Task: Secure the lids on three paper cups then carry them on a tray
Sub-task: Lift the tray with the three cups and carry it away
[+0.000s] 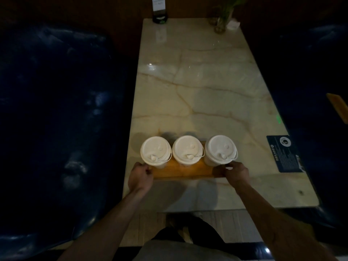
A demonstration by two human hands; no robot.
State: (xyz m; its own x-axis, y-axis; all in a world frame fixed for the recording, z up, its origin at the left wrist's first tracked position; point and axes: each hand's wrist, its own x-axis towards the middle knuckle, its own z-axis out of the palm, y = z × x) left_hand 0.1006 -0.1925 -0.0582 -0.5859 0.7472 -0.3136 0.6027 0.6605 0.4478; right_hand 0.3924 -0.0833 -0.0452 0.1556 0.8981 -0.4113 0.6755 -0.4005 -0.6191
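Observation:
Three white paper cups with white lids stand in a row on a narrow wooden tray (pixel 185 171): the left cup (pixel 156 152), the middle cup (pixel 187 149) and the right cup (pixel 220 149). Each lid sits flat on its cup with a small plug tab near its front. My left hand (pixel 140 177) grips the tray's left end and my right hand (pixel 235 171) grips its right end. The tray is over the near part of a pale marble table (pixel 203 87); whether it rests on the table or is just above it I cannot tell.
Dark blue padded seats flank the table on the left (pixel 56 119) and right (pixel 320 72). A dark printed sticker (pixel 284 156) lies at the table's right edge. At the far end stand a sign holder (pixel 159 10) and a glass vase with greenery (pixel 221 21).

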